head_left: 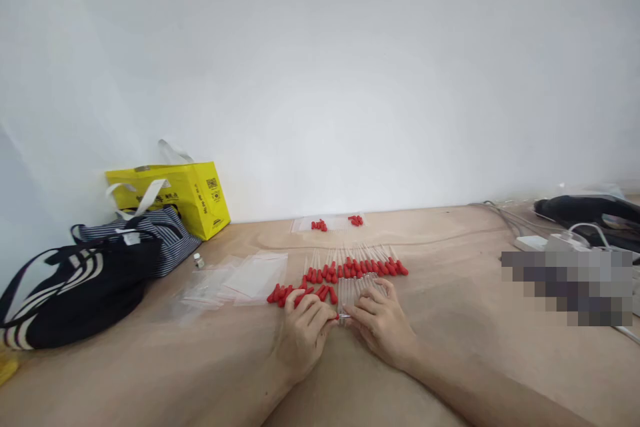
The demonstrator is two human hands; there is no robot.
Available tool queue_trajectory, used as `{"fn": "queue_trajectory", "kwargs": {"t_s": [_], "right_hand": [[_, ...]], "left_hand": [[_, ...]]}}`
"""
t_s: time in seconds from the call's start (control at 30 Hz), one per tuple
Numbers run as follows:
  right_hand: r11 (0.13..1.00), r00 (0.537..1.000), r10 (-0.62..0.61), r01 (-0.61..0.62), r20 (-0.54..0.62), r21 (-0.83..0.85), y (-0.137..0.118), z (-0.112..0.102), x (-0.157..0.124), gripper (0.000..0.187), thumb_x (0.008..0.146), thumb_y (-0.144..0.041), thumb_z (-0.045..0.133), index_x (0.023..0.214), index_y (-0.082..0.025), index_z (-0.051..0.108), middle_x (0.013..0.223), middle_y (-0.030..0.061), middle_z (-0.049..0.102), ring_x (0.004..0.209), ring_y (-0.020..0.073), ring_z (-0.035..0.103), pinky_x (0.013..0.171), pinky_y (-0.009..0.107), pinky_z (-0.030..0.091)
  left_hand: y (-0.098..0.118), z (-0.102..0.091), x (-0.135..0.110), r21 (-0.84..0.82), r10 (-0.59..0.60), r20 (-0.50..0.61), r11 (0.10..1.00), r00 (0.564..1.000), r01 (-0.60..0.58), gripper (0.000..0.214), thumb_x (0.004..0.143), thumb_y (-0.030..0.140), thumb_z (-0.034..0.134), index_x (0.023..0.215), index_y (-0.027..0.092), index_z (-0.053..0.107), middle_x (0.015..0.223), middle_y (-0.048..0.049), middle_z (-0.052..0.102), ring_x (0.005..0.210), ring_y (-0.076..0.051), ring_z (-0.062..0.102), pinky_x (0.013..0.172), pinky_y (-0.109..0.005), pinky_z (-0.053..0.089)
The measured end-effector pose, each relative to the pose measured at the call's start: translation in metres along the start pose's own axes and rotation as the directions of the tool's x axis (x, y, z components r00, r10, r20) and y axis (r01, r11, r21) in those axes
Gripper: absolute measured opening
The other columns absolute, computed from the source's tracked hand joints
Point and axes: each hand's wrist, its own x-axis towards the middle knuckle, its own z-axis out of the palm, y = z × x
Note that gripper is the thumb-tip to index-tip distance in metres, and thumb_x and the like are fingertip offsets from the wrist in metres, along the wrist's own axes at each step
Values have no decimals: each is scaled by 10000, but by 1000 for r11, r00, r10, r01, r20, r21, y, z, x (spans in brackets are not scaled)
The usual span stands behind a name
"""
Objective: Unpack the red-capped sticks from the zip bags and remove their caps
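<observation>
Near the table's front edge, my left hand (pixel 306 330) pinches a small red rubber bulb (pixel 337 315), mostly hidden by the fingers. Facing it, my right hand (pixel 383 325) is closed on a clear glass dropper tube (pixel 345 316), its end meeting the bulb. Just beyond my right fingers lie several bare glass tubes (pixel 350 290) side by side. Loose red bulbs (pixel 327 293) are scattered by my left fingertips. Behind them runs a row of droppers (pixel 373 267), red bulbs towards me and thin glass tips pointing away.
Clear plastic bags (pixel 255 277) lie left of the hands, near a small bottle (pixel 199 260). Bagged droppers (pixel 320 225) rest by the wall. A black bag (pixel 85 287) and a yellow bag (pixel 200 197) stand at left. A white power strip (pixel 563 243) and cables are at right.
</observation>
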Motion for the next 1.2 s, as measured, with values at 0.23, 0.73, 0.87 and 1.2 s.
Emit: {"fn": "queue_trajectory", "kwargs": {"t_s": [0.23,0.73,0.87,1.2], "right_hand": [[999,999,-40,41,23,-20,3,-7,-3,130,787,-163,459,780,-201,583,565,-30,546,648,118,427,833,381,224],[1000,999,-25,25,21,-1,3,-14,-6,134,788,-176,459,703,-200,560,512,-53,509,634,106,423,845,390,195],[1000,1000,-17,17,14,-2,3,-16,-7,144,783,-165,453,694,-198,561,497,-53,493,637,108,426,842,388,197],[996,996,86,-86,15,-2,12,-25,-15,203,813,-192,419,709,-200,593,522,-28,510,602,112,433,809,364,239]], "left_hand": [[-9,4,-4,39,-8,68,999,998,6,124,804,283,502,743,246,603,879,34,642,870,-161,504,891,-401,218],[-10,0,-7,47,12,149,999,989,-20,140,783,242,514,658,226,575,929,55,625,912,-180,474,943,-477,185],[-8,0,-6,55,19,151,998,988,-27,154,780,219,500,642,217,569,911,43,625,896,-176,479,938,-478,198],[-15,-13,-8,83,-38,103,996,994,29,196,793,161,437,672,208,583,855,-12,611,852,-180,502,854,-427,321]]}}
